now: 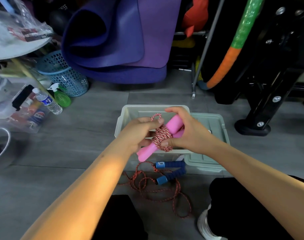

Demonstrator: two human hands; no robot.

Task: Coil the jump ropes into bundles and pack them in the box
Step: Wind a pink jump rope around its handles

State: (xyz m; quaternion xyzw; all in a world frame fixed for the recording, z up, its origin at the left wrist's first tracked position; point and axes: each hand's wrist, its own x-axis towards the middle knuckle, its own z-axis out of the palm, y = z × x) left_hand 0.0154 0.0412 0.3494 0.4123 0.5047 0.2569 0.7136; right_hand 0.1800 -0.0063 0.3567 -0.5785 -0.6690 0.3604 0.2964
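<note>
Pink rope point(162, 135), coiled round its handles, sits clamped between both hands directly over the box point(127, 111), long axis running 7 to 1 o'clock. Left hand point(140, 131) pinches the loose loop; right hand point(187, 130) grips the coil (equally near). Blue rope point(172, 168) lies uncoiled on the floor at 6 o'clock.

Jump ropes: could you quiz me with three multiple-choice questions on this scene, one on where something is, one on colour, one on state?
1. Where is the blue-handled rope?
A. in the box
B. on the floor before the box
C. in the basket

2. What colour are the handles being held?
A. pink
B. green
C. black

3. How is the held rope?
A. stretched straight
B. wound round its handles
C. cut in two

Answers: 1 B, it lies loose on the floor nearer than the box. 2 A, pink shows between the left hand and right hand. 3 B, cord wraps the handles' middle.
</note>
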